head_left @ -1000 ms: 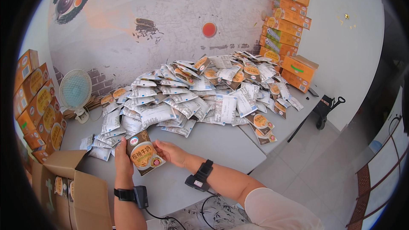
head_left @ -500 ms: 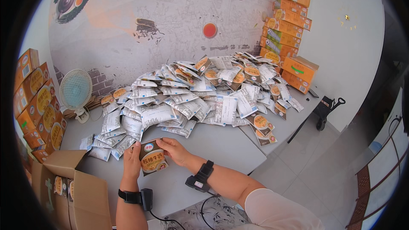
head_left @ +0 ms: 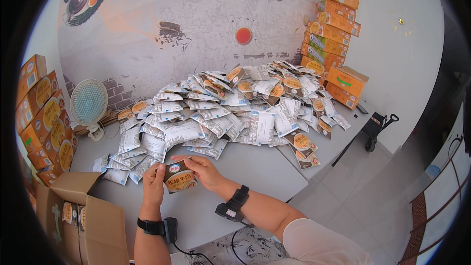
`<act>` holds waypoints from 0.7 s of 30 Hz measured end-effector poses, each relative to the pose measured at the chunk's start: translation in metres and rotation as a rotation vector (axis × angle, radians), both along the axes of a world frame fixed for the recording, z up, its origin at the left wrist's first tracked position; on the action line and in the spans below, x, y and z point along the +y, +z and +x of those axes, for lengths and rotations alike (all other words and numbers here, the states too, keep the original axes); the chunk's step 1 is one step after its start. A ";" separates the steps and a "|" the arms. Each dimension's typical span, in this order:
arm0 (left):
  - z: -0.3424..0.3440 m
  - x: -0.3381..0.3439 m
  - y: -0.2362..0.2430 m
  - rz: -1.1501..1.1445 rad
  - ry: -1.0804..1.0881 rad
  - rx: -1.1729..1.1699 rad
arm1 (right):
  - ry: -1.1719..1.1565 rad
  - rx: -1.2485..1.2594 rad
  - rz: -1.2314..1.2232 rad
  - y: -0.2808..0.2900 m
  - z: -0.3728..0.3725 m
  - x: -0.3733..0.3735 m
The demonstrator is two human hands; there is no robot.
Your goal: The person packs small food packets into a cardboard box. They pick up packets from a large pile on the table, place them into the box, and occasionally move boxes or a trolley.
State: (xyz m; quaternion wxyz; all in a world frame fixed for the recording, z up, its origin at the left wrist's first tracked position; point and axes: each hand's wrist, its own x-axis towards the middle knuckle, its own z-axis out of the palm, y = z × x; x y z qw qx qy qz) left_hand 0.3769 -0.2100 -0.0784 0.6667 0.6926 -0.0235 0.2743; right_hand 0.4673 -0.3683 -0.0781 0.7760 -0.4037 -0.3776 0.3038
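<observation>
We see what looks like a packing room: packets (head_left: pixel 216 125) heaped on grey tables (head_left: pixel 255 164), orange cartons (head_left: pixel 334 33) stacked on both sides, an open cardboard box (head_left: pixel 105 225).

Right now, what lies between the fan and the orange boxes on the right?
A big heap of packets, piled on the grey table, as the head view shows.

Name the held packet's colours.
The packet is brown with a yellow-orange design, clearest in the head view.

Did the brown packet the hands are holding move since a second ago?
Yes. The brown packet moved to the right, farther from the open cardboard box.
</observation>
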 end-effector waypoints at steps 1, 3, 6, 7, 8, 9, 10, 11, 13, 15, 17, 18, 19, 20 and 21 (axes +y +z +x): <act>0.000 0.000 0.000 0.000 0.003 -0.008 | -0.013 -0.009 0.012 -0.001 0.000 0.000; 0.000 0.000 0.001 -0.001 0.010 -0.023 | -0.013 0.003 0.009 -0.001 0.001 0.000; 0.003 0.006 -0.005 0.010 0.016 -0.036 | -0.020 0.017 -0.003 -0.003 0.002 0.001; 0.003 0.006 -0.006 0.015 0.017 -0.040 | -0.026 0.022 -0.009 -0.004 0.003 0.001; 0.004 0.006 -0.006 0.019 0.018 -0.044 | -0.029 0.029 -0.015 -0.004 0.003 0.001; 0.005 0.006 -0.006 0.024 0.019 -0.048 | -0.032 0.036 -0.022 -0.004 0.003 0.001; 0.005 0.007 -0.006 0.018 0.019 -0.043 | -0.034 0.043 -0.028 -0.004 0.003 0.001; 0.005 0.007 -0.007 0.012 0.019 -0.039 | -0.055 0.025 -0.035 -0.005 0.004 0.001; 0.004 0.007 -0.007 0.006 0.017 -0.035 | -0.096 -0.010 -0.047 -0.006 0.005 0.002; 0.003 0.007 -0.005 0.007 0.014 -0.036 | -0.106 -0.005 -0.052 -0.007 0.007 0.002; 0.003 0.006 -0.004 0.003 0.006 -0.037 | -0.118 -0.012 -0.061 -0.006 0.007 0.002; 0.002 0.005 -0.002 0.002 0.002 -0.037 | -0.122 -0.021 -0.064 -0.005 0.006 0.002; 0.001 0.004 -0.001 -0.015 -0.011 -0.026 | -0.126 -0.030 -0.066 -0.005 0.006 0.002; 0.000 0.002 0.002 -0.031 -0.024 -0.014 | -0.129 -0.064 -0.063 -0.005 0.006 0.002; -0.001 0.000 0.005 -0.048 -0.036 -0.003 | -0.131 -0.098 -0.059 -0.006 0.006 0.002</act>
